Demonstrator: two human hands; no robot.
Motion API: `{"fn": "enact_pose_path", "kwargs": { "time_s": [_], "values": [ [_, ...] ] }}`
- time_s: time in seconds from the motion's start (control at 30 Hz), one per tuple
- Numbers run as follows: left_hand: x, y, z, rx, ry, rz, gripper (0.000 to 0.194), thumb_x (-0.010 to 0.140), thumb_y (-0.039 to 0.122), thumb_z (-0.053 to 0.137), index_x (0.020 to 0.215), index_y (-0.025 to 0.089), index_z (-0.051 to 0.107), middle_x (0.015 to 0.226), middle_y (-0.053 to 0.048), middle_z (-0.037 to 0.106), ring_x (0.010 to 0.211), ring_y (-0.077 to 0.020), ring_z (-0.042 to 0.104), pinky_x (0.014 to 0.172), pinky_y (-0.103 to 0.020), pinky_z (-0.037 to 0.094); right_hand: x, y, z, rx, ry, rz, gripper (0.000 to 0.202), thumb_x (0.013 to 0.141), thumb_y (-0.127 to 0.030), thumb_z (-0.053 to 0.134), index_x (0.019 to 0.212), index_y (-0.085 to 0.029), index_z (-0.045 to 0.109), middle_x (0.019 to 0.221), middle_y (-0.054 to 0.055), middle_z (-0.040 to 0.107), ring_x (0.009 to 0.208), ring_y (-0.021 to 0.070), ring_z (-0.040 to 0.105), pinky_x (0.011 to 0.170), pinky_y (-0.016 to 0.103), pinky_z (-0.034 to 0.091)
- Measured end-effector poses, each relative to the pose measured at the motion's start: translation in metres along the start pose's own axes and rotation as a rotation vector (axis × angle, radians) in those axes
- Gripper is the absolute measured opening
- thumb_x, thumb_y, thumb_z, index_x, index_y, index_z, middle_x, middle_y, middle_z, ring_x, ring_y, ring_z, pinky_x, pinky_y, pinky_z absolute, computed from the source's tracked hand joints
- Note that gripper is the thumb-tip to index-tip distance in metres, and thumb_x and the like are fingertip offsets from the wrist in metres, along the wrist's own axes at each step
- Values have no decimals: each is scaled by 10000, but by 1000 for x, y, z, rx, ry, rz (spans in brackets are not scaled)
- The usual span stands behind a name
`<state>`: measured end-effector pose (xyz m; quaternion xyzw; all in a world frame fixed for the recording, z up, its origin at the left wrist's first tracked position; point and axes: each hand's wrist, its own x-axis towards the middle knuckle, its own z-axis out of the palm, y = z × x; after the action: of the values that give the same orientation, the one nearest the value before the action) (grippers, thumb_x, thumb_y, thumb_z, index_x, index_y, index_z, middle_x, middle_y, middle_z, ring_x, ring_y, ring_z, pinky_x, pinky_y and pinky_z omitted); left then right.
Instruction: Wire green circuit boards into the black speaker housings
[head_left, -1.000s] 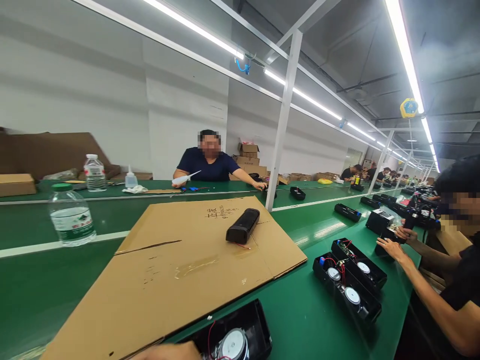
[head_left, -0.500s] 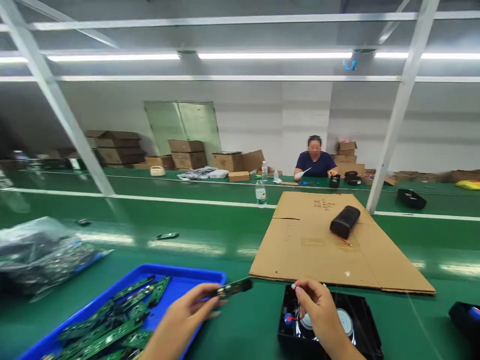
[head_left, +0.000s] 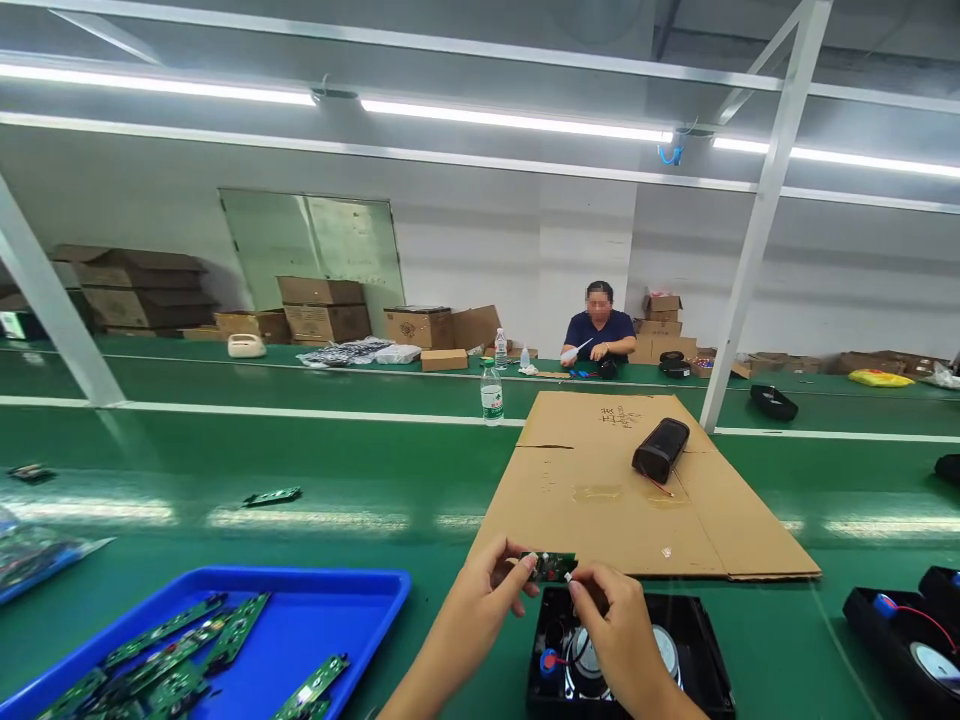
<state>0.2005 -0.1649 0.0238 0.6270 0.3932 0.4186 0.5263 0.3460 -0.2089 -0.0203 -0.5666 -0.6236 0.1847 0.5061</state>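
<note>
My left hand (head_left: 487, 590) pinched a thin green circuit board (head_left: 553, 567); my right hand (head_left: 619, 615) gripped a small white connector (head_left: 568, 577) by its end, partly hiding the round pale speakers (head_left: 666, 650) in a black, open case (head_left: 705, 640). Beyond lay flat, creased brown cardboard (head_left: 555, 525) bearing a black housing (head_left: 661, 450); leftward, a smooth blue tray (head_left: 356, 600) held more boards (head_left: 180, 655).

Speaker housing (head_left: 697, 660) right of tray (head_left: 322, 620), before cardboard sheet (head_left: 585, 465).
</note>
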Motion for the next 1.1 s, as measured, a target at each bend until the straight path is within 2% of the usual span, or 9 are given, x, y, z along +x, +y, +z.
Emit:
{"fn": "enact_pose_path", "kwargs": {
  "time_s": [0.1, 0.17, 0.27, 0.37, 0.53, 0.77, 0.97, 1.1],
  "values": [
    [-1, -4, 2, -186, -90, -104, 275, 590, 395, 638, 595, 183, 462, 681, -1, 615, 709, -177, 616, 664, -308, 500, 0, 0, -1, -22, 16, -31, 192, 801, -282, 454, 718, -179, 593, 684, 35, 634, 613, 153, 558, 557, 237, 393],
    [-2, -6, 4, -259, -164, -169, 306, 566, 364, 685, 587, 188, 436, 671, 0, 625, 778, -200, 620, 716, -328, 491, -1, 1, -1, -31, 31, -69, 186, 810, -260, 439, 731, -179, 587, 691, 31, 634, 611, 146, 558, 552, 231, 394],
    [-4, -6, 4, -310, -228, -233, 351, 558, 319, 720, 795, 200, 490, 779, -16, 652, 837, -209, 617, 726, -322, 473, -2, 3, -1, -73, 64, -117, 182, 829, -229, 410, 741, -179, 562, 681, 17, 615, 604, 132, 544, 548, 222, 385],
    [-3, -6, 1, -320, -270, -292, 592, 539, 295, 737, 1057, 226, 460, 946, -55, 635, 868, -217, 610, 732, -326, 460, -2, 5, 0, -146, 107, -179, 168, 831, -196, 412, 726, -184, 544, 655, 5, 586, 604, 130, 523, 545, 221, 368],
    [-3, -6, -2, -267, -379, -333, 552, 531, 338, 743, 1028, 191, 552, 1103, -86, 572, 915, -237, 581, 737, -327, 462, 0, 8, -1, -297, 136, -401, 200, 861, -169, 376, 734, -188, 529, 644, 4, 554, 608, 133, 482, 565, 233, 345],
    [-5, -3, 1, -244, -375, -346, 522, 530, 380, 743, 985, 181, 584, 1033, -65, 603, 875, -229, 588, 721, -338, 479, 1, 3, -4, -522, 170, -588, 318, 905, -161, 300, 679, -180, 524, 597, 14, 505, 563, 140, 411, 529, 248, 277],
    [-3, -7, 6, -167, -282, -328, 529, 480, 366, 771, 927, 154, 586, 850, -24, 625, 753, -178, 585, 597, -258, 453, 0, -3, -7, -663, 183, -702, 392, 895, -119, 286, 553, -165, 470, 516, 16, 450, 511, 143, 343, 494, 271, 225],
    [0, -10, 7, -217, -369, -331, 520, 428, 374, 796, 845, 138, 595, 803, -15, 609, 663, -153, 575, 552, -249, 438, 1, -5, -11, -604, 172, -725, 374, 886, -105, 280, 596, -148, 512, 527, 27, 472, 515, 143, 355, 492, 268, 238]
  ]
}}
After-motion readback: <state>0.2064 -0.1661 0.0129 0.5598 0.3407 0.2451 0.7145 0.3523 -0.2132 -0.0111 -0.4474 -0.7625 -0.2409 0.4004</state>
